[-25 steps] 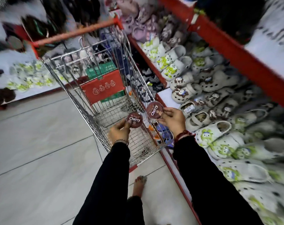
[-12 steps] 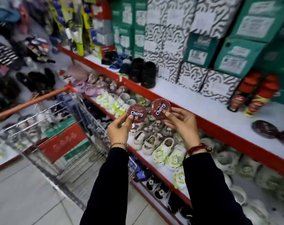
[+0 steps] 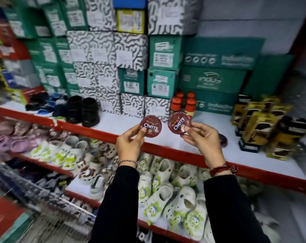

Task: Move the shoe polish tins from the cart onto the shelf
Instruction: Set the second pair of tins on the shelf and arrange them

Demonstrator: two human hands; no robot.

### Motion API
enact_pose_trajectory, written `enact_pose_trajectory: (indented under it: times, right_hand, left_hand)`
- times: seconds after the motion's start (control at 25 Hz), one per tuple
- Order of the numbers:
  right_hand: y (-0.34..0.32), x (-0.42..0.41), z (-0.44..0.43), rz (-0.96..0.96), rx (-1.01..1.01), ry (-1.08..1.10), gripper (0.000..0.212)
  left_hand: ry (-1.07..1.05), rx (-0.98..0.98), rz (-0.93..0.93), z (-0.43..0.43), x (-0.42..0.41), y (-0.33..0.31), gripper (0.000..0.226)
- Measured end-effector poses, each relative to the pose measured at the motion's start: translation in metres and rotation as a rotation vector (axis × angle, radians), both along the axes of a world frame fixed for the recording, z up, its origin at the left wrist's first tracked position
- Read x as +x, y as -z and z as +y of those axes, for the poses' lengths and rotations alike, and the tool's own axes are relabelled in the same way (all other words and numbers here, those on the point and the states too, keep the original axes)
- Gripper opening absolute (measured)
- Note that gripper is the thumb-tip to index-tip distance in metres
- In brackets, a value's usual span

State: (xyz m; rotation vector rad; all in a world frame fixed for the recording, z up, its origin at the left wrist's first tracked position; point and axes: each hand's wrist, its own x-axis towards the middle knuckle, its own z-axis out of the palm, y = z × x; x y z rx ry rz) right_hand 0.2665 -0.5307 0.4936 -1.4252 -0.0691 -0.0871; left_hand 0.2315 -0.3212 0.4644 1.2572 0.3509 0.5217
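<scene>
My left hand (image 3: 129, 142) holds a round dark-red shoe polish tin (image 3: 150, 125) marked "Cherry", its lid facing me. My right hand (image 3: 201, 137) grips a second, matching tin (image 3: 178, 123), tilted a little. Both tins hover just above the front edge of the white shelf (image 3: 166, 137) with its red lip. Another dark tin (image 3: 222, 140) lies on the shelf, partly hidden behind my right hand. The wire cart (image 3: 43, 204) shows blurred at the lower left.
Red-capped bottles (image 3: 185, 104) stand behind the held tins. Yellow-black boxes (image 3: 264, 127) crowd the shelf's right end, black shoes (image 3: 82, 109) the left. Stacked shoe boxes (image 3: 131, 67) line the back. White clogs (image 3: 166, 193) fill the lower shelves.
The view has swung up and right from the cart to the shelf. Both hands have carried the tins up to shelf height and closer to its front edge.
</scene>
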Motion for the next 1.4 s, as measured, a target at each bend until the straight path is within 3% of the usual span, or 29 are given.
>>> enact_pose_trajectory:
  times: [0.2,0.48,0.64,0.84,1.24,1.4]
  right_hand:
    - [0.002,-0.001,-0.069,0.071,-0.203,0.206,0.008]
    - [0.023,0.004,-0.113,0.181,-0.563,0.397,0.022]
    - [0.023,0.005,-0.112,0.225,-0.639,0.461,0.007]
    - [0.018,0.012,-0.101,0.268,-0.937,0.47,0.02]
    - [0.02,0.015,-0.101,0.267,-0.983,0.34,0.023]
    - [0.018,0.015,-0.103,0.21,-1.012,0.287,0.037]
  left_hand:
    - [0.114,0.248,0.095,-0.047,0.026,-0.002,0.029]
    - [0.238,0.638,0.318,-0.088,0.053,-0.004,0.034]
    - [0.308,0.736,0.425,-0.095,0.064,-0.009,0.032]
    - [0.413,0.913,0.481,-0.103,0.07,-0.016,0.026]
    - [0.494,1.041,0.472,-0.108,0.072,-0.015,0.016]
    - [0.574,1.045,0.488,-0.107,0.077,-0.012,0.027]
